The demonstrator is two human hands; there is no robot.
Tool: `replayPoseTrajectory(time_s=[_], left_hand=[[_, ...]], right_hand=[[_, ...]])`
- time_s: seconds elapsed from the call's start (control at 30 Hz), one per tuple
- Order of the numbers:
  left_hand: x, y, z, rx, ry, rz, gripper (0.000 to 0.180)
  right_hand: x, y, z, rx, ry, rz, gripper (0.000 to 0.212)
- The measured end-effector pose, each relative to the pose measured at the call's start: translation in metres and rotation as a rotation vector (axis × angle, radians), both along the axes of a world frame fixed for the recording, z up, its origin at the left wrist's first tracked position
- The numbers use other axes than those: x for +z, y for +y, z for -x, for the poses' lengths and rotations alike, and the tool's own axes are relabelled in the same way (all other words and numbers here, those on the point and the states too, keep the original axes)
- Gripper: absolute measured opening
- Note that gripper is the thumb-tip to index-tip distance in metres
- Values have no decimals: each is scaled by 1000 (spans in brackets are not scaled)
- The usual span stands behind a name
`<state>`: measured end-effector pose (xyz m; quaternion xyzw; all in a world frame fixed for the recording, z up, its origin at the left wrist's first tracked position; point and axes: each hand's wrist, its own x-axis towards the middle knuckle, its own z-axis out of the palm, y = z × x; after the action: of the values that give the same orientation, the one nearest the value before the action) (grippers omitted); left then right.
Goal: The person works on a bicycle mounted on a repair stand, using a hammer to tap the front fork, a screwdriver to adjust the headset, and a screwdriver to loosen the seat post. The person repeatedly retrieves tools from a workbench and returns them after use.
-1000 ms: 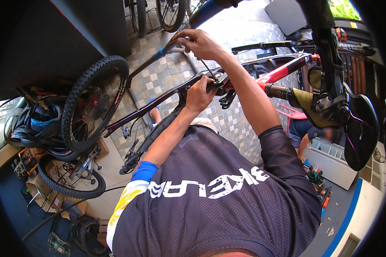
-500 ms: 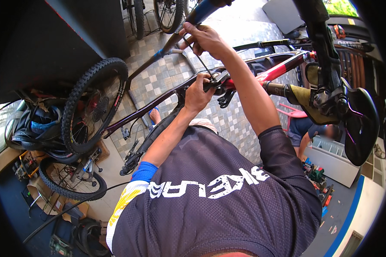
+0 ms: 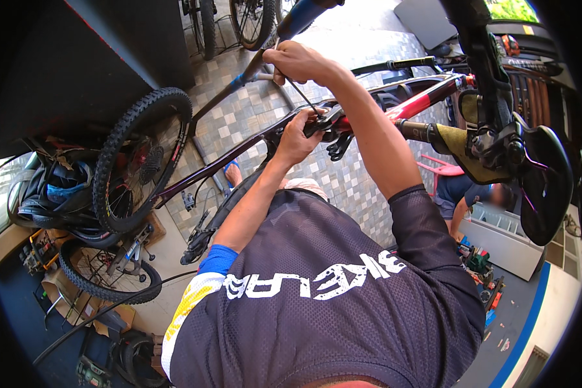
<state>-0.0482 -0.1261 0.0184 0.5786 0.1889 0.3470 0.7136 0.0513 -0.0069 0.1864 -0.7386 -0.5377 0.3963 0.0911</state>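
A mountain bike frame with a red tube [image 3: 427,101] and a dark purple stay [image 3: 216,165] hangs in front of me. My right hand [image 3: 307,63] is closed round the upper end of a long black hex key [image 3: 302,94]. The key slants down to the black pivot linkage [image 3: 332,119], where its tip is partly hidden. Beside that tip, my left hand [image 3: 296,141] is closed round the linkage, with thumb and fingers near the key's lower end.
A black saddle [image 3: 544,187] on its seatpost hangs close at right. On the left stand a knobby wheel [image 3: 103,158] and a smaller-looking wheel [image 3: 71,278]. Another person [image 3: 462,200] bends over a pale drawer unit [image 3: 504,242] at right, near scattered tools [image 3: 478,262]. A blue-black stand tube [image 3: 239,84] passes behind.
My right hand has moved slightly down and left, its fingers going from loosely spread to closed round the hex key. The left hand stays at the linkage, its fingers slightly shifted.
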Motion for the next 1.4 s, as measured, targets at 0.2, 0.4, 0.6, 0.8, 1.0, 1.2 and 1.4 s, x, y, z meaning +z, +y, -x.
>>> replayPoseTrajectory(time_s=[0.2, 0.4, 0.6, 0.8, 1.0, 1.2, 1.4], left_hand=[[-2, 39, 13, -321, -40, 199, 43], [2, 73, 8, -519, 111, 122, 29], [7, 89, -3, -581, 126, -75, 24], [21, 108, -13, -702, 237, -302, 22], [53, 115, -18, -820, 414, -581, 38], [33, 113, -45, -963, 649, -685, 52], [43, 121, -39, -916, 441, -416, 29]], right_hand=[[-3, 15, 4, 246, -380, 37, 24], [2, 4, -6, 454, -206, -183, 28], [13, -17, -23, 250, -113, -524, 23], [75, -72, -7, 133, -43, -647, 28], [87, -151, 5, 68, 55, -630, 34], [27, -221, 4, -328, 61, -403, 28], [-33, -242, 14, -628, -321, -372, 33]])
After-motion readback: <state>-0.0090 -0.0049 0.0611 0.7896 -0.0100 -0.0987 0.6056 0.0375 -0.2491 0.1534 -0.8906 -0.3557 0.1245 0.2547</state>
